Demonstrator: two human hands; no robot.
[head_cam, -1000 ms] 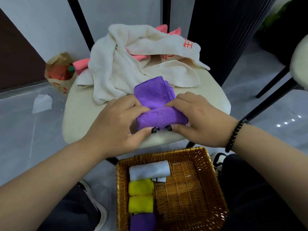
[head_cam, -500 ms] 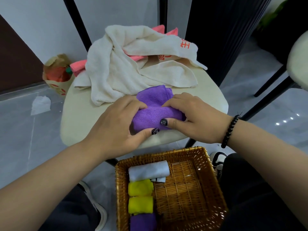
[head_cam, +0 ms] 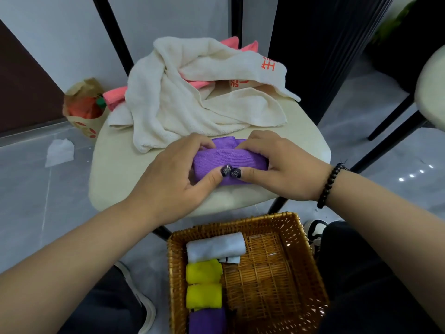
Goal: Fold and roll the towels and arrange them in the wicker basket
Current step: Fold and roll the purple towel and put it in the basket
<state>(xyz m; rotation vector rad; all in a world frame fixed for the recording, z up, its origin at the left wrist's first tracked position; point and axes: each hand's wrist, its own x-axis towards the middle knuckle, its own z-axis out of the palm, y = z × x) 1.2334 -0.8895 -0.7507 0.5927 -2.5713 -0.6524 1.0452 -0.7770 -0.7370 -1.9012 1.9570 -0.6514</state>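
Note:
A purple towel [head_cam: 226, 159] lies rolled up on the cream chair seat [head_cam: 120, 169]. My left hand [head_cam: 168, 174] grips its left end, and my right hand [head_cam: 284, 169] grips its right end, thumbs meeting at the front of the roll. Only a short flap of the towel shows beyond my fingers. Below the seat stands the wicker basket [head_cam: 277, 280]. Along its left side lie a white roll [head_cam: 215, 247], two yellow rolls [head_cam: 204, 284] and a purple roll [head_cam: 207, 321]. Behind my hands a large cream towel [head_cam: 183, 100] is heaped over a pink towel [head_cam: 114, 98].
A paper bag [head_cam: 83, 109] with orange contents stands on the floor at the left, with a white tissue [head_cam: 59, 151] nearby. Black chair legs [head_cam: 390, 131] cross the right side. My shoes and dark trousers flank the basket.
Both hands have rolled the purple towel away from me; the flat part beyond my fingers has shrunk to a short flap and the roll is thicker.

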